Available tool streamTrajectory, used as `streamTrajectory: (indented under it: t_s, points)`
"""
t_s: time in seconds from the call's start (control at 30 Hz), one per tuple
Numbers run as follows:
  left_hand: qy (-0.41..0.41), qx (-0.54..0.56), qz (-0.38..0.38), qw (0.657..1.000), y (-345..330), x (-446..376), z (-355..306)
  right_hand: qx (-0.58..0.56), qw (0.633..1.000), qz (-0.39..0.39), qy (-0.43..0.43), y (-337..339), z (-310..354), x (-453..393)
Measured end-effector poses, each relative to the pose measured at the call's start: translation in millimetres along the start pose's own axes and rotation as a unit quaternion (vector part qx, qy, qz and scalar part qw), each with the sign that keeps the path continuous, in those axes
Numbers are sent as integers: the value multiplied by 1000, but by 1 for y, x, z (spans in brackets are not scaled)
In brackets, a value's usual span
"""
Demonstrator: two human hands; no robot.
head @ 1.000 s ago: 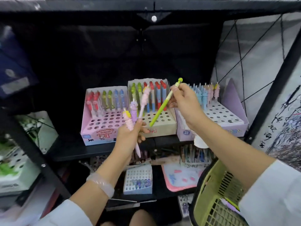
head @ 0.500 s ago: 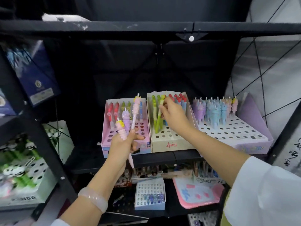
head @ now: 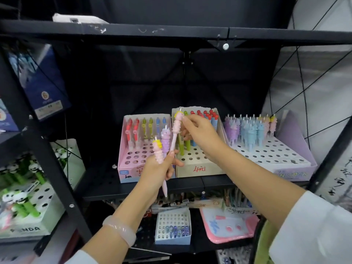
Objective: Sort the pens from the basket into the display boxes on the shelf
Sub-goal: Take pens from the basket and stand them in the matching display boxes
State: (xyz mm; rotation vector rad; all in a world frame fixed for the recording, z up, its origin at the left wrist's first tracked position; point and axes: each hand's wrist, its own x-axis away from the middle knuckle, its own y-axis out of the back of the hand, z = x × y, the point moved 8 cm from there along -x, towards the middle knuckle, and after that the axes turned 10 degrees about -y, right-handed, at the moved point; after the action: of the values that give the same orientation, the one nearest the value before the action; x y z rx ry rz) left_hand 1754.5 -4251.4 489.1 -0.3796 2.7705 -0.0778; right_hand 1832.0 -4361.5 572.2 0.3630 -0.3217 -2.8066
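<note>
Three display boxes are sitting side by side on the black shelf (head: 144, 189) in front of us: a pink box (head: 133, 159) on the left with red, green and blue pens along its back rows, a cream box (head: 198, 164) in the middle with green, red and blue pens, and a lilac box (head: 282, 159) on the right packed at the back with unicorn pens (head: 249, 130). We are holding our left hand (head: 160, 168) up before the seam between the pink and cream boxes, its grip curled round three unicorn-topped pens: a short pink one (head: 158, 151), a purple one (head: 165, 141) and a long pink one (head: 176, 128) leaning up to the right. Our right hand (head: 200, 134) is reaching across the cream box, its fingers pinching the top of that long pink pen (head: 179, 119). Both hands are hiding part of the cream box's front holes and pens. A bracelet (head: 120, 229) is circling our left wrist. Off to the left, a box of panda pens (head: 21, 202) is standing on a neighbouring rack. Below the shelf, a small white box (head: 173, 225) and a pink pad (head: 228, 227) are lying on a lower level. A sliver of the green basket (head: 263, 242) is showing at the lower right.
</note>
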Motion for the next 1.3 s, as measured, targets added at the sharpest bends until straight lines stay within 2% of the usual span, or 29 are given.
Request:
streamTrajectory:
  t_s: [0.13,0.23,0.3,0.37,0.5,0.7,0.97,1.3]
  points:
    - [9,19,59,998,-31,0,-4,-52,998,42,-18,19,-7,9]
    - [30,14,99,994,-63,0,-1,-64,997,27,-33,50,-21,14]
    - [35,3,95,995,-79,-3,2,-84,995,-32,-42,85,-27,14]
    - [44,-1,83,996,-91,-8,6,-84,987,-127,-43,131,-31,14]
    - [60,14,70,996,-116,-22,12,-4,962,-268,-48,211,-46,16]
    - [39,-7,90,995,-155,-47,12,161,932,-322,-44,269,-57,6]
    - [48,-16,99,994,-183,-61,20,285,897,-336,-23,297,-76,-20]
    - [26,2,116,993,-196,-72,22,349,903,-242,-62,282,-106,-49]
